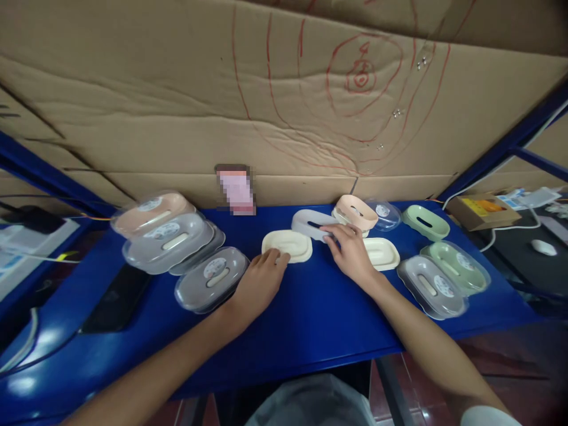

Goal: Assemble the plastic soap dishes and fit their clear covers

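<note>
My left hand (265, 278) has its fingers curled on the near edge of a cream oval soap dish tray (288, 244) on the blue table. My right hand (352, 251) grips the right end of a pale grey oval soap dish (306, 223) with a dark slot in its base. That grey dish is just behind and to the right of the cream tray. Close behind my right hand is a peach soap dish (360, 214), stacked on a cream piece. A second cream tray (382, 254) lies right of my right wrist, partly covered by it.
Packed dishes under clear lids, peach, light grey (164, 239) and darker grey (215, 281), stand at left; grey (432, 287) and green (457, 266) ones at right. Behind are a loose clear lid (387, 216) and green dish (426, 222). A black phone-like slab (116, 299) lies left.
</note>
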The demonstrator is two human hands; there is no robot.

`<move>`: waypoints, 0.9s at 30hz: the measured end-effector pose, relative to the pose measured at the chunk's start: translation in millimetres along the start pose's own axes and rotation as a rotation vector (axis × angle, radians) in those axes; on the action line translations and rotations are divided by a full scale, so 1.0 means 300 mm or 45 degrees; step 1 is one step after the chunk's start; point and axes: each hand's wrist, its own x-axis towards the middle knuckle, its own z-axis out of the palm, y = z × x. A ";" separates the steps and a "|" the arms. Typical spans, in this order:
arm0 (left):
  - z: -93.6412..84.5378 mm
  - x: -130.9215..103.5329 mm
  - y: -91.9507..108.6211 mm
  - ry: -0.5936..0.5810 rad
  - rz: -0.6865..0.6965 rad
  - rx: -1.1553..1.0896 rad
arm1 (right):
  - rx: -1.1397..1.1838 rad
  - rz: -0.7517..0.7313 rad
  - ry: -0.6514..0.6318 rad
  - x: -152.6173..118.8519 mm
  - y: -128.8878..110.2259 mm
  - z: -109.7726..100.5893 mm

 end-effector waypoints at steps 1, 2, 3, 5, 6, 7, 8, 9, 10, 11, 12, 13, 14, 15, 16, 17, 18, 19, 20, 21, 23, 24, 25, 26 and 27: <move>-0.007 -0.022 0.000 0.020 0.021 0.019 | 0.074 -0.035 -0.037 -0.001 -0.007 -0.002; -0.014 -0.041 -0.001 0.065 0.050 0.045 | 0.155 -0.083 -0.090 -0.004 -0.017 -0.002; -0.020 -0.055 -0.006 0.130 0.079 0.077 | 0.231 -0.141 -0.155 -0.009 -0.031 0.001; -0.024 -0.069 -0.025 0.268 0.116 0.126 | 0.309 -0.261 -0.291 -0.019 -0.062 0.011; -0.023 -0.070 -0.038 0.308 0.132 0.126 | 0.310 -0.311 -0.350 -0.025 -0.076 0.018; -0.020 -0.069 -0.051 0.317 0.143 0.108 | 0.289 -0.352 -0.392 -0.030 -0.089 0.026; -0.016 -0.069 -0.063 0.302 0.154 0.082 | 0.252 -0.382 -0.414 -0.033 -0.099 0.034; -0.011 -0.069 -0.075 0.275 0.169 0.059 | 0.209 -0.399 -0.418 -0.036 -0.107 0.042; -0.007 -0.071 -0.083 0.251 0.189 0.045 | 0.167 -0.408 -0.414 -0.037 -0.113 0.050; -0.004 -0.075 -0.089 0.238 0.207 0.040 | 0.130 -0.416 -0.412 -0.038 -0.117 0.056; -0.001 -0.079 -0.093 0.233 0.217 0.042 | 0.103 -0.425 -0.413 -0.039 -0.120 0.061; 0.000 -0.083 -0.094 0.237 0.226 0.041 | 0.087 -0.431 -0.419 -0.039 -0.121 0.065; 0.000 -0.087 -0.093 0.244 0.235 0.030 | 0.081 -0.435 -0.426 -0.039 -0.121 0.067; -0.001 -0.090 -0.092 0.253 0.241 0.012 | 0.083 -0.438 -0.431 -0.038 -0.120 0.068; -0.002 -0.092 -0.090 0.259 0.243 -0.011 | 0.089 -0.441 -0.435 -0.038 -0.118 0.068; -0.003 -0.092 -0.087 0.264 0.242 -0.034 | 0.097 -0.445 -0.442 -0.037 -0.115 0.067; -0.004 -0.091 -0.084 0.272 0.238 -0.053 | 0.107 -0.454 -0.450 -0.036 -0.112 0.064; -0.004 -0.090 -0.082 0.285 0.232 -0.065 | 0.114 -0.467 -0.459 -0.035 -0.109 0.061; -0.005 -0.087 -0.079 0.300 0.223 -0.074 | 0.117 -0.483 -0.466 -0.034 -0.105 0.056; -0.007 -0.085 -0.077 0.318 0.209 -0.084 | 0.118 -0.494 -0.468 -0.032 -0.102 0.051; -0.011 -0.080 -0.072 0.346 0.172 -0.122 | 0.113 -0.499 -0.455 -0.029 -0.096 0.040; -0.014 -0.078 -0.070 0.350 0.155 -0.149 | 0.108 -0.495 -0.444 -0.028 -0.094 0.035; -0.017 -0.076 -0.068 0.348 0.139 -0.177 | 0.104 -0.490 -0.434 -0.027 -0.092 0.032; -0.019 -0.075 -0.066 0.345 0.127 -0.203 | 0.100 -0.488 -0.425 -0.027 -0.091 0.029; -0.020 -0.074 -0.064 0.334 0.117 -0.225 | 0.095 -0.487 -0.420 -0.027 -0.090 0.028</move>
